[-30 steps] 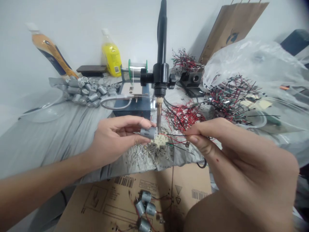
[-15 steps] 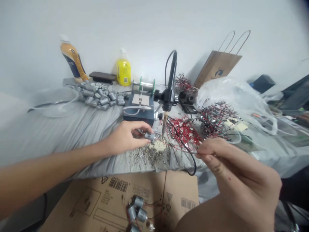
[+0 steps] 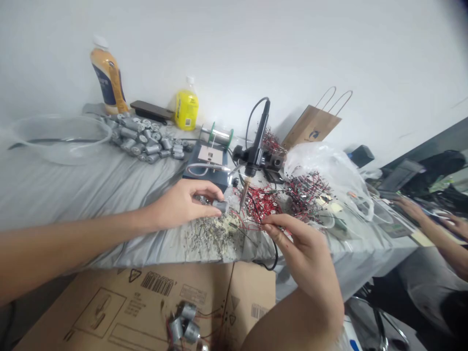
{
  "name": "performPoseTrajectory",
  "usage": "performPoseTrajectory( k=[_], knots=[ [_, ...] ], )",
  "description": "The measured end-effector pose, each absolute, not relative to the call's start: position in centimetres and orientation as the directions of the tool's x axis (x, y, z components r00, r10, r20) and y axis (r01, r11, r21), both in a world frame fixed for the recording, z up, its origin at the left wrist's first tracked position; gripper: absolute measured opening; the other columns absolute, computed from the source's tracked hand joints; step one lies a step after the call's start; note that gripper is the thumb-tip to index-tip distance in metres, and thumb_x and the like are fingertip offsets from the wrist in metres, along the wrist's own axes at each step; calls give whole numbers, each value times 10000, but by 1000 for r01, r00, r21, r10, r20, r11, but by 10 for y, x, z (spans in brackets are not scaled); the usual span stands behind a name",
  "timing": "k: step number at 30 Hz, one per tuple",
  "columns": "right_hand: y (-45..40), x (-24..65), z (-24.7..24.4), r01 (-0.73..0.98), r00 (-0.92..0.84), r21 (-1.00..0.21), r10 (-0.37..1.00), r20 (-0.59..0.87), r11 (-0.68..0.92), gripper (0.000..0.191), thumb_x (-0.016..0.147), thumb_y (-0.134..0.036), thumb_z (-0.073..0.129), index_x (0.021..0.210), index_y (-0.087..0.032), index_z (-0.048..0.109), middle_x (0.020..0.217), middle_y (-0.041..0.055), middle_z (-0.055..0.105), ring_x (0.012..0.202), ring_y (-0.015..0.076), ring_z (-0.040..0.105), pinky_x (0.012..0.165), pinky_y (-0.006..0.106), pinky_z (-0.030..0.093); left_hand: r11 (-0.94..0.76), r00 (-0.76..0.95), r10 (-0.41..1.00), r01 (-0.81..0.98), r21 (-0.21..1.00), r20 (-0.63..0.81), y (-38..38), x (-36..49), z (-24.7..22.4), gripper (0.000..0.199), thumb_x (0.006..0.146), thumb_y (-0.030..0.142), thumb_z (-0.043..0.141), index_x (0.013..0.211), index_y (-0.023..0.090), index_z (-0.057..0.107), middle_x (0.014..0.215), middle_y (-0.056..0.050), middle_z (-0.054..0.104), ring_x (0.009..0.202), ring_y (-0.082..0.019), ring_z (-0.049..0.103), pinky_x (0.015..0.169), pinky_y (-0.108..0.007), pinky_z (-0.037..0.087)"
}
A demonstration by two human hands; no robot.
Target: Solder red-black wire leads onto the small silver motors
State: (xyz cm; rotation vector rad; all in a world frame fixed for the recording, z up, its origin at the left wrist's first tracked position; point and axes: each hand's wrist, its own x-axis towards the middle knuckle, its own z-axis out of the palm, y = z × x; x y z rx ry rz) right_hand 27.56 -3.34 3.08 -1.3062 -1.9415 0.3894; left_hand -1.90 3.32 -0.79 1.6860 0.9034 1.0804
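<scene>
Between the thumb and fingers of my left hand [image 3: 186, 202] is a small silver motor [image 3: 220, 206], held close to the soldering iron's tip. The soldering iron [image 3: 252, 163] points downward in a black clamp, beside a solder feeder [image 3: 208, 163] carrying a spool of solder wire [image 3: 221, 137]. My right hand [image 3: 298, 241] pinches a thin wire [image 3: 252, 222], just right of the tip. Whether this wire joins the motor I cannot tell. Behind my right fingertips lies a heap of red wires [image 3: 263, 202], with more red and black wires [image 3: 307, 195] to its right.
Many silver motors [image 3: 141, 139] are piled at back left, near a clear plastic bowl [image 3: 62, 146]. Tiny metal scraps [image 3: 212, 239] litter the table's front. Several wired motors [image 3: 185, 324] rest on a cardboard box [image 3: 146, 312] below. Another person's hand [image 3: 413, 209] is at far right.
My right hand has come left, closer to the motor and the iron's tip. My left hand still grips the motor. The view has turned right, bringing another person's arms into sight.
</scene>
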Motion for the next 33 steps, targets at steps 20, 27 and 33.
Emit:
performPoseTrajectory(
  k=[20,27,33],
  knots=[
    [-46,300,29,672,-6,-647,877,480,359,171,1020,-401,787,962,-260,866,914,34,840,830,206,772,746,324,620,-504,389,850,402,764,356,39,-26,-26,215,920,330,771,1094,218,829,1067,-63,837,891,-238,771,887,-375,625],
    [-64,313,36,703,67,-618,833,550,351,220,984,-438,800,921,-244,880,884,59,844,808,229,785,734,342,649,-759,579,649,451,468,494,39,-25,-33,85,995,205,747,1054,192,806,1089,-96,829,1084,-297,719,977,-403,576],
    [-78,311,44,685,48,-597,791,610,418,135,975,-378,814,933,-275,890,910,41,860,810,214,814,720,280,673,-934,603,229,357,-1,764,0,-40,-1,333,1074,117,692,1364,269,751,1176,-58,828,1009,-265,714,900,-406,579]
  ],
)
